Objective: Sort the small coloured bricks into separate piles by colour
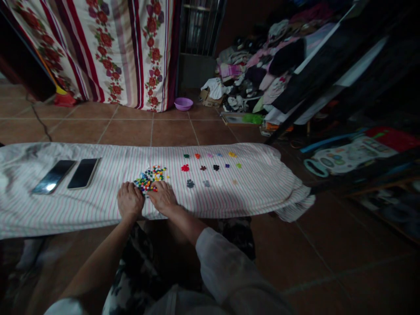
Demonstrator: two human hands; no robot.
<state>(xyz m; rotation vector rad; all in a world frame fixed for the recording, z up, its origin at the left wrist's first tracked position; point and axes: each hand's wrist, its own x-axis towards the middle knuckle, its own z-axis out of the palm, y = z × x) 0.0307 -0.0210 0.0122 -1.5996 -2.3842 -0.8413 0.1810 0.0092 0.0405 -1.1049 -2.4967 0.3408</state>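
Observation:
A mixed pile of tiny coloured pieces (159,173), like small beads or bricks, lies on a striped cloth (108,203). My left hand (130,200) rests palm down on the cloth at the pile's near left edge, its fingers laid forward. My right hand (163,197) reaches over the near right side of the pile. Its fingers are bent and drawn together among the pieces; whatever they pinch is too small to make out. Right of the pile sit small single-colour groups in rows, among them a red group (185,167), a black group (215,167) and a dark grey group (190,183).
Two phones (83,173) lie on the cloth to the left. Beyond the cloth-covered surface are a tiled floor (131,127), a floral curtain (131,52) and a purple basin (183,103). A heap of clothes (252,70) stands at the back right.

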